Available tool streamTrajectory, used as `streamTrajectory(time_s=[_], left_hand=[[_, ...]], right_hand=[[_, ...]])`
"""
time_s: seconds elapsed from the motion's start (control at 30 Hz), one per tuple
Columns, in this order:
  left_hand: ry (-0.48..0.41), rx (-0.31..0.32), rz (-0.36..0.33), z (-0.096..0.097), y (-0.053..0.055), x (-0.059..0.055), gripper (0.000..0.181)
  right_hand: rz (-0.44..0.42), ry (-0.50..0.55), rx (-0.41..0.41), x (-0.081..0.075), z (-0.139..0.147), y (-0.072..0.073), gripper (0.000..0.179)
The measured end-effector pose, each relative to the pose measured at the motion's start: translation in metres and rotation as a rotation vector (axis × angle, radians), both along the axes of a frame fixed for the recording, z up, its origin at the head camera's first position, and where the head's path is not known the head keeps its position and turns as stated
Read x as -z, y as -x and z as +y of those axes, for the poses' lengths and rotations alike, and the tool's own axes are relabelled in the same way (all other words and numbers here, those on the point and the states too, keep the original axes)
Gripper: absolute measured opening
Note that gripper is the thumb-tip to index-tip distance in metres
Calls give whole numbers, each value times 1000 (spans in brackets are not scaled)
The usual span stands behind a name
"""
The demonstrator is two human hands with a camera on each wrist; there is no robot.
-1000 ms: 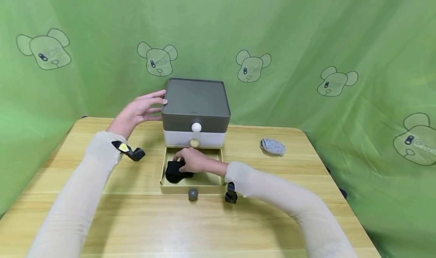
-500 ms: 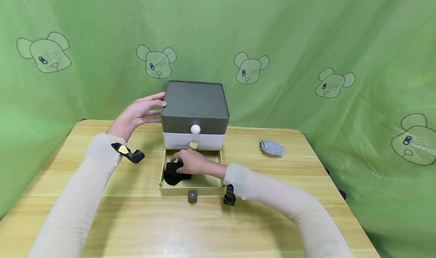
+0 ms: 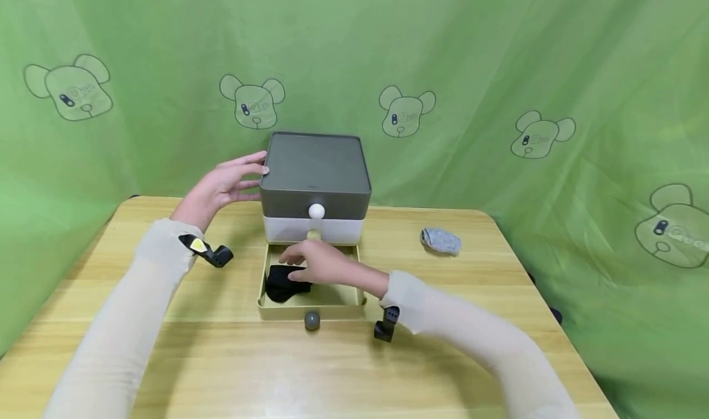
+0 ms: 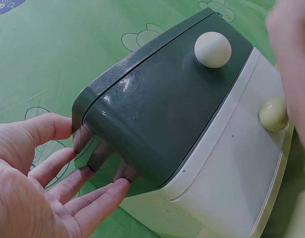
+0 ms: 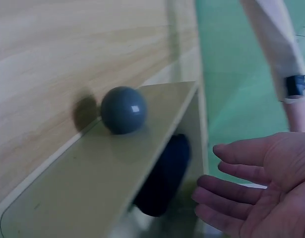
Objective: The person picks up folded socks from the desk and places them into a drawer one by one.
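Note:
A small drawer unit point(image 3: 316, 163) has a dark grey top drawer, a white middle drawer and a pale yellow bottom drawer point(image 3: 340, 312), which is pulled out. Inside the bottom drawer, at its left, lies a black bundle of cloth point(image 3: 280, 287), like a folded sock. Just above it hovers my right hand point(image 3: 325, 265); the right wrist view shows its fingers loosely extended and apart from the cloth. My left hand point(image 3: 218, 184) touches the unit's left side with extended fingertips, seen closely in the left wrist view against the dark drawer point(image 4: 152, 109).
A grey rolled sock-like bundle point(image 3: 441, 240) lies on the wooden table point(image 3: 443, 296) to the right. Round knobs front the drawers: a white knob point(image 3: 316, 211), a yellowish knob point(image 3: 313, 235) and a grey knob point(image 3: 312, 320). A green curtain point(image 3: 332, 37) hangs behind.
My right hand has let go of the black cloth and lifted slightly, its wrist shifting right. The cloth stays in the drawer. My left hand keeps its place against the unit.

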State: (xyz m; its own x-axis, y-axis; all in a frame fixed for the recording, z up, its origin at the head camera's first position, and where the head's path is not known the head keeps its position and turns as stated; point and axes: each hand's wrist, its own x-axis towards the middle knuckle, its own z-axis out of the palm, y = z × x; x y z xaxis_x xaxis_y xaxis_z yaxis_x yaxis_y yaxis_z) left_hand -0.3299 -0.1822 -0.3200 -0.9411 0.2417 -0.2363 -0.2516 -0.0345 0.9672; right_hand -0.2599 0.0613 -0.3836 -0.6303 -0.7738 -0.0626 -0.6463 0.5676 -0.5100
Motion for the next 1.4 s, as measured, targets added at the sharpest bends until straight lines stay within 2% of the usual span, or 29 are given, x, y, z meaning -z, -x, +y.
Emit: streamTrajectory(time_s=[0.2, 0.3, 0.43, 0.53, 0.7, 0.77, 0.87, 1.0, 1.2, 1.4], left_hand=[[9, -2, 4, -1, -3, 2, 68], [15, -7, 9, -4, -4, 2, 68], [22, -14, 19, -6, -5, -2, 67], [23, -19, 19, -7, -5, -4, 66], [9, -16, 9, -8, -3, -5, 68], [10, -14, 7, -8, -3, -6, 69], [13, -16, 7, -7, -3, -5, 69], [12, -11, 13, -5, -2, -3, 69], [14, -9, 13, -3, -1, 0, 68], [3, -12, 1, -1, 0, 2, 69]], right_hand=[[-70, 143, -7, -26, 38, -4, 32], [-108, 207, 12, -40, 66, -1, 31], [-111, 251, 55, -58, 110, 9, 29], [-100, 265, 141, -67, 148, 22, 27], [-85, 263, 380, -72, 209, 47, 30], [-74, 264, 464, -68, 232, 58, 33], [-49, 257, 567, -52, 262, 74, 35], [-33, 215, 651, -25, 291, 88, 37], [-80, 169, 672, 9, 312, 96, 49], [-102, 139, 677, 29, 319, 97, 55]])
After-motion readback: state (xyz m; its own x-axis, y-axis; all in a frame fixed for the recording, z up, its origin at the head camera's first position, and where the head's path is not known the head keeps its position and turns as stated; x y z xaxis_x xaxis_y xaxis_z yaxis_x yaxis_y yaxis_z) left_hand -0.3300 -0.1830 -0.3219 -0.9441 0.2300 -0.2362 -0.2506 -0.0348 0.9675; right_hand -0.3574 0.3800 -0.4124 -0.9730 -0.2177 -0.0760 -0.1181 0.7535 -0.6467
